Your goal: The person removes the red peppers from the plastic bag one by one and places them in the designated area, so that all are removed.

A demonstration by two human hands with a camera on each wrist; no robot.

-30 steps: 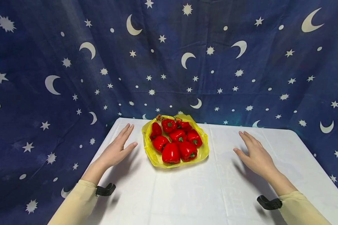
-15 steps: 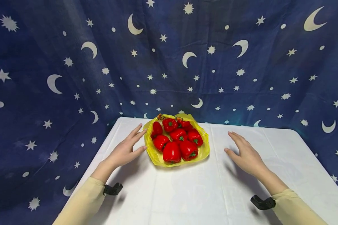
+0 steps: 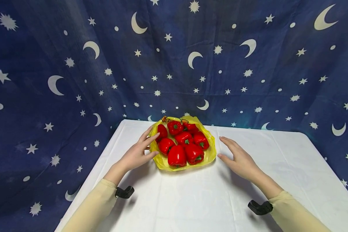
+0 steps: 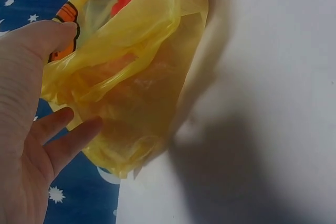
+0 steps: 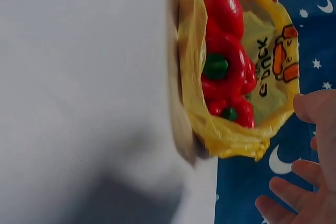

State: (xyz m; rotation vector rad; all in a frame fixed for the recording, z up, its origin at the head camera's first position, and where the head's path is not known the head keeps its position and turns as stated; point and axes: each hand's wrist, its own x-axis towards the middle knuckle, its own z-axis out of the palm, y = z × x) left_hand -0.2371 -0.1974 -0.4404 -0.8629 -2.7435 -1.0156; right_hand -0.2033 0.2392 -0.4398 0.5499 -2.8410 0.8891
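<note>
An open-topped yellow plastic bag [image 3: 211,154] holds several red bell peppers [image 3: 177,156] with green stems. My left hand [image 3: 135,155] is at the bag's left side, fingers spread and overlapping its rim in the head view. In the left wrist view the thumb lies over the printed part of the bag [image 4: 142,98], with the other fingertips close to its wall. Just off the right rim is my right hand [image 3: 240,161], fingers extended and slightly bent, holding nothing. Seen from the right wrist, its thumb tip appears right at the edge of the bag [image 5: 192,93].
The bag stands toward the far edge of a table with a white cover [image 3: 191,199]. Behind and to the left hangs a dark blue curtain [image 3: 174,64] with moons and stars. Each forearm wears a black wrist strap [image 3: 124,192] with a protruding part.
Both hands have moved inward toward the bag. The left has gone from beside it to overlapping its left rim, and the right has come from well apart to just off the right rim.
</note>
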